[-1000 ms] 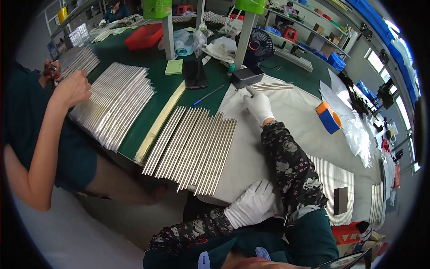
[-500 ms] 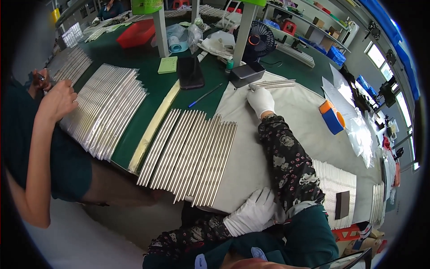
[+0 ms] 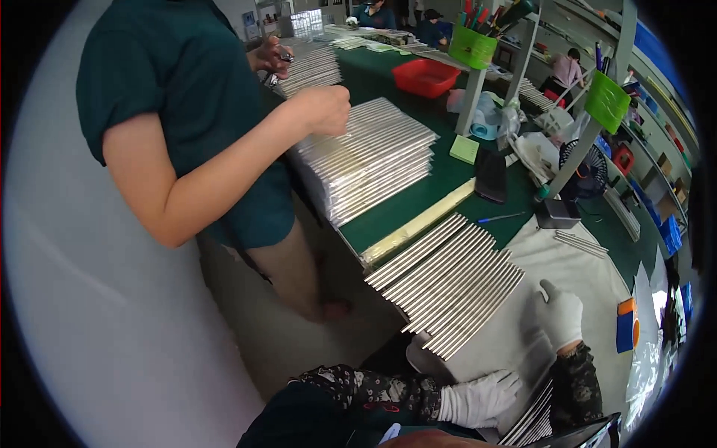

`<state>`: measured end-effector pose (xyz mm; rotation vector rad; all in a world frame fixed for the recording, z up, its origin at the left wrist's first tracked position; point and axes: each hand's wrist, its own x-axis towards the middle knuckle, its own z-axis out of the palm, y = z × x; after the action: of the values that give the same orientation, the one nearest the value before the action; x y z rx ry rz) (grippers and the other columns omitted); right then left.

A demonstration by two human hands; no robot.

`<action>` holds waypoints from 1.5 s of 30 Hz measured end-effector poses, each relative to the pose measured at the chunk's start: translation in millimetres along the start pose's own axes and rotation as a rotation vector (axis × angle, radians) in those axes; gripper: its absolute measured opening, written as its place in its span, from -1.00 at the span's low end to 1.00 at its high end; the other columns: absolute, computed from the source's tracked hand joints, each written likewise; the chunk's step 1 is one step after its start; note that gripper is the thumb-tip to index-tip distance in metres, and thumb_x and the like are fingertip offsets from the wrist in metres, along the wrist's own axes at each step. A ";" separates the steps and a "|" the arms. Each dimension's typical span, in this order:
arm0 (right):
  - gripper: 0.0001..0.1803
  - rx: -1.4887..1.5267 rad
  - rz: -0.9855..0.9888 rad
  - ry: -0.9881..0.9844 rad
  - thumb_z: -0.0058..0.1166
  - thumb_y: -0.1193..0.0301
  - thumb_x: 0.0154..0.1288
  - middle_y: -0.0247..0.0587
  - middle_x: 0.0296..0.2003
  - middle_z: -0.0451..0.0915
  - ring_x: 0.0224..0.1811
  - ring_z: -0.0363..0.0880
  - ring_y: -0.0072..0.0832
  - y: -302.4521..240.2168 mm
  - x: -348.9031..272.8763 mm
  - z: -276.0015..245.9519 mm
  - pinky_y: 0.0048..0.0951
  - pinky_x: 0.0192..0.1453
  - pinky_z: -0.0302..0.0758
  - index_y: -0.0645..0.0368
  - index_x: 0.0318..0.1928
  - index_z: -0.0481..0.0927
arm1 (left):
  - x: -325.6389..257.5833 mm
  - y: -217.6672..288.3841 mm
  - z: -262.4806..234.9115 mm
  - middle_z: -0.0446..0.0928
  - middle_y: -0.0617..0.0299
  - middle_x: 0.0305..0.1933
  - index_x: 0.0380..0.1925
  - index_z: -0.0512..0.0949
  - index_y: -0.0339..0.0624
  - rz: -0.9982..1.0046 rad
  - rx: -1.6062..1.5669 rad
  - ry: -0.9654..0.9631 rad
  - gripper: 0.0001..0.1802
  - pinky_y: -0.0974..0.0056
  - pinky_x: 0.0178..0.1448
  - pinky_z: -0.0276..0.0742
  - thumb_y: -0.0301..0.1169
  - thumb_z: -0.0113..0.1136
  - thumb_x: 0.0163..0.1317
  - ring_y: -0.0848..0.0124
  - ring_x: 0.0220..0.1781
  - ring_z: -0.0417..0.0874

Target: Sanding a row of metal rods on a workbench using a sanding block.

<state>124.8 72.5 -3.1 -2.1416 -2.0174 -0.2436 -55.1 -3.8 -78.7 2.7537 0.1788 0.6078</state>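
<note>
My left hand (image 3: 482, 398), in a white glove, lies on the pale cloth (image 3: 515, 337) near the front edge with its fingers stretched out. Farther right, my right hand (image 3: 560, 315), gloved too, hovers over or rests on the cloth; I cannot tell which. Its fingertips point away from me, somewhat apart, and nothing shows in them. Left of it lies a row of silver metal rods (image 3: 452, 282), side by side with uneven ends. Beyond it a few thin rods (image 3: 581, 243) lie beside a dark grey box (image 3: 559, 214). More rods (image 3: 532, 418) lie between my forearms.
At left a co-worker's hand (image 3: 326, 110) is over stacked wrapped rods (image 3: 373, 153). A yellowish strip (image 3: 422, 222), blue pen (image 3: 500, 217), black phone (image 3: 491, 177) and green notepad (image 3: 464, 149) lie past the rods. An orange-and-blue block (image 3: 627, 326) is at right; a fan (image 3: 585, 170) stands behind.
My view has swung left, bringing the co-worker into fuller sight. My right hand has drawn back from the thin rods by the box. My left hand stays near the front edge.
</note>
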 end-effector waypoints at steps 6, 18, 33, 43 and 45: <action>-0.73 -0.208 -0.140 -0.031 -0.01 0.40 0.20 -0.16 -0.65 0.51 -0.60 0.52 -0.18 12.0 -56.8 13.0 -0.18 -0.46 0.42 0.20 -0.10 0.53 | 6.2 2.5 -6.1 0.42 -0.06 -0.07 -0.31 0.54 -0.38 0.065 0.032 0.133 -0.39 0.12 0.23 0.24 0.07 0.15 0.03 0.08 0.09 0.39; -0.67 -0.247 -0.122 0.090 -0.02 0.37 0.19 -0.19 -0.56 0.53 -0.53 0.53 -0.22 12.7 -60.2 30.9 -0.22 -0.38 0.41 0.19 -0.04 0.50 | 4.5 -2.7 -11.6 0.37 -0.05 0.09 -0.19 0.50 -0.37 0.031 0.050 0.019 -0.35 0.08 0.36 0.16 0.07 0.19 0.02 0.11 0.23 0.33; -0.65 -0.265 -0.135 0.107 0.00 0.36 0.14 -0.21 -0.58 0.52 -0.54 0.53 -0.25 14.8 -63.0 34.5 -0.21 -0.40 0.40 0.19 -0.05 0.51 | 2.2 -1.9 -7.4 0.44 0.00 -0.06 -0.23 0.50 -0.37 0.077 0.103 0.135 -0.38 0.12 0.25 0.24 0.07 0.13 0.07 0.13 0.14 0.37; -0.69 -0.266 -0.119 0.107 -0.01 0.38 0.16 -0.19 -0.57 0.50 -0.51 0.51 -0.22 15.7 -63.7 38.4 -0.20 -0.35 0.36 0.18 -0.08 0.50 | 5.3 0.1 -7.8 0.34 -0.15 0.15 -0.17 0.49 -0.43 -0.009 -0.029 -0.090 -0.34 0.04 0.40 0.12 0.06 0.14 0.07 0.03 0.27 0.30; -0.70 -0.259 -0.107 0.088 -0.01 0.39 0.15 -0.18 -0.56 0.50 -0.49 0.51 -0.21 13.1 -63.3 37.2 -0.19 -0.32 0.36 0.19 -0.09 0.49 | 4.5 -0.4 -3.7 0.31 -0.16 0.18 -0.08 0.46 -0.44 -0.015 -0.012 -0.118 -0.29 0.02 0.41 0.10 0.07 0.16 0.05 0.02 0.28 0.29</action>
<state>133.7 19.8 -55.2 -2.1227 -2.1533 -0.6358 -52.6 -1.6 -73.9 2.7645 0.1680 0.4402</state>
